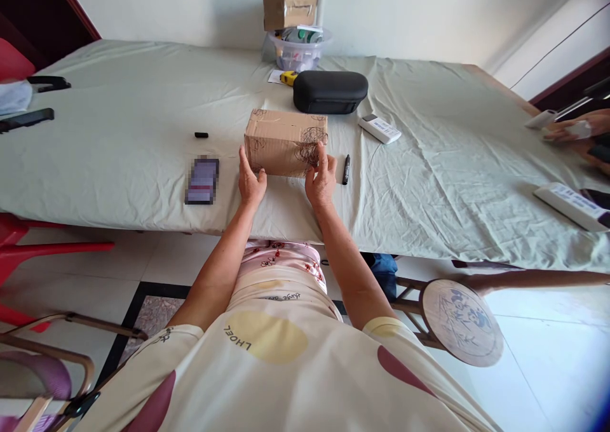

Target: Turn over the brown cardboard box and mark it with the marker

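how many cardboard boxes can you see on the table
2. One cardboard box sits near the table's front edge, between the left hand and right hand. The second box rests on a plastic tub by the far wall. No others are visible.

A cardboard box [286, 142] is sitting on the table [119, 159], with a phone [202, 180] lying to its left, a marker [346, 169] just to its right, and a zipped case [330, 91] lying farther back.
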Tool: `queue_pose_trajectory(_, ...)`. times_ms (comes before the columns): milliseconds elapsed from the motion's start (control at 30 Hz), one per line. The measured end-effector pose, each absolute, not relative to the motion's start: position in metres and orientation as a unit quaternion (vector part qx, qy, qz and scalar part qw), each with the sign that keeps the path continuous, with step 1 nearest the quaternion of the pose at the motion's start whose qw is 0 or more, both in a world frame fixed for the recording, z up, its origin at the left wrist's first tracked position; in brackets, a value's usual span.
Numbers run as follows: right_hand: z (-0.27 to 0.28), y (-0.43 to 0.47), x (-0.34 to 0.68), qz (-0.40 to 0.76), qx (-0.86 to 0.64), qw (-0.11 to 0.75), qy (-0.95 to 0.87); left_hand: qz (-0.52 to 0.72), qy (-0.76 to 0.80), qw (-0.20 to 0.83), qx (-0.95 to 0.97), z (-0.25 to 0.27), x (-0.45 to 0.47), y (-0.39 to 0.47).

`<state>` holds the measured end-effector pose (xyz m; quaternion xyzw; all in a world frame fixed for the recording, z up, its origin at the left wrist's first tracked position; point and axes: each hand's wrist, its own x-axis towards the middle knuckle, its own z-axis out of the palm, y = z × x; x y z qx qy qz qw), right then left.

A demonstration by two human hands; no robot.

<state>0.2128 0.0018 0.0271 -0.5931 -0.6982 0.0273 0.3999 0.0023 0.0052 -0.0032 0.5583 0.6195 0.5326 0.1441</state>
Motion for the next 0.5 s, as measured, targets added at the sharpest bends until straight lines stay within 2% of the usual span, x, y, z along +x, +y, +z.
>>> queue_pose_trajectory(200, 0.017, 0.006, 0.217, 0.041, -0.596, 0.395, -0.698, 0.518, 0.639, 0.162, 0.545, -0.013, -0.001, 0.012)
queue_pose_trajectory(500, 0.0, 0.016, 0.222, 0.061, -0.596, 0.433, -0.673, 0.519, 0.649, 0.166, 0.531, -0.015, -0.003, 0.014)
